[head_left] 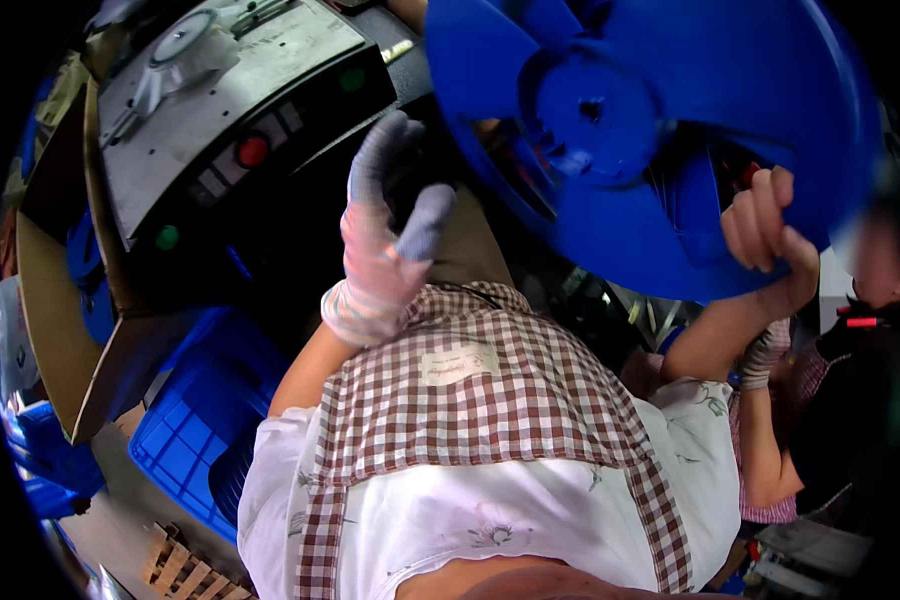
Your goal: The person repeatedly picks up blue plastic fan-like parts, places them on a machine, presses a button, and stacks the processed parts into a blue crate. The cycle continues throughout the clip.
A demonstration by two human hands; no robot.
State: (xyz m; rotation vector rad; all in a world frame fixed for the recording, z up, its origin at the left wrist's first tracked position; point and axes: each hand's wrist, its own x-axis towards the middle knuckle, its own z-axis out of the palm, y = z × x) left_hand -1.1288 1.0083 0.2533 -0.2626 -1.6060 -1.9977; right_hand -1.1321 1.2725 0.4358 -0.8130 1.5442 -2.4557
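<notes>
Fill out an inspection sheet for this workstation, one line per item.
Surface: grey machine top with red and green buttons, upper left.
Job's things: large blue fan wheel, raised, edge gripped.
Clutter: blue crates and an open cardboard box at left; wooden pallet below.
Hands: left hand gloved, open, touching nothing; right hand bare, closed on the fan wheel's rim.
Cables: nothing seen.
Surroundings: another person close at right, a gloved hand by the wearer's right forearm.
</notes>
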